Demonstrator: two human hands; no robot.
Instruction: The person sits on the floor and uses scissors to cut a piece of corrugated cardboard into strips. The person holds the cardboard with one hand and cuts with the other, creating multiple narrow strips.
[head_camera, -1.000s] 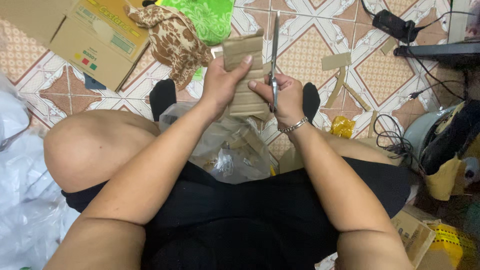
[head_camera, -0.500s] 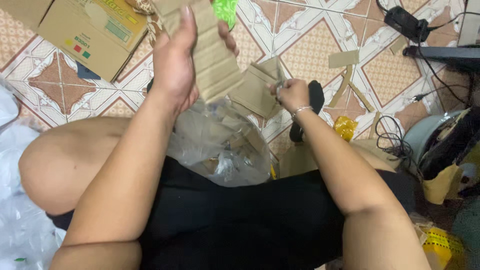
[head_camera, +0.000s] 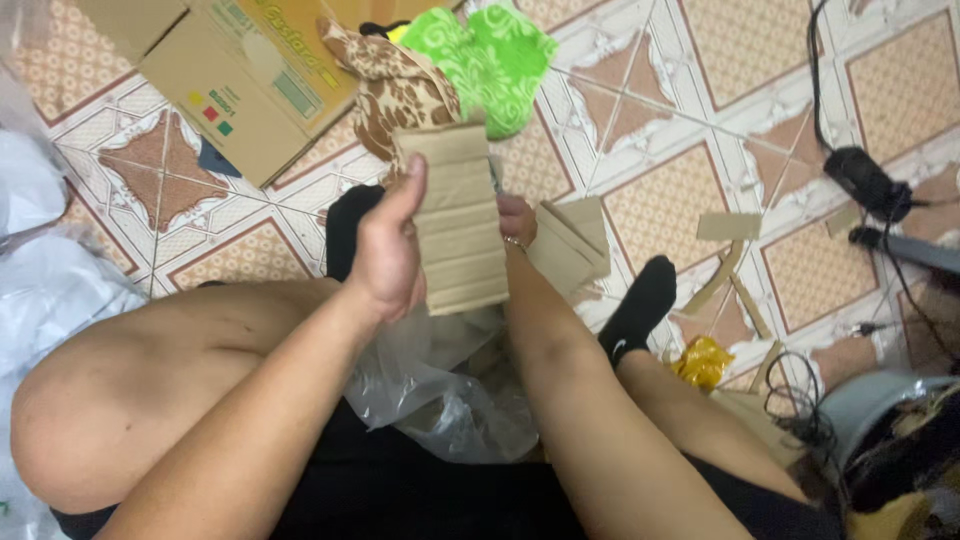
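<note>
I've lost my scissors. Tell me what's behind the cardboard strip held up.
Behind the cardboard strip shows only part of the right hand, near another cardboard piece. Whatever it holds is covered. The left hand grips the strip.

The floor (head_camera: 640, 120) is laid with patterned tan-and-white tiles (diamond motifs); a cardboard box (head_camera: 230, 80), green cloth (head_camera: 495, 55) and black cables (head_camera: 880, 190) are scattered there.

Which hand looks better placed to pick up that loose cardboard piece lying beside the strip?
Probably the right hand: it sits next to the loose cardboard piece, while the left hand is gripping the cardboard strip.
</note>
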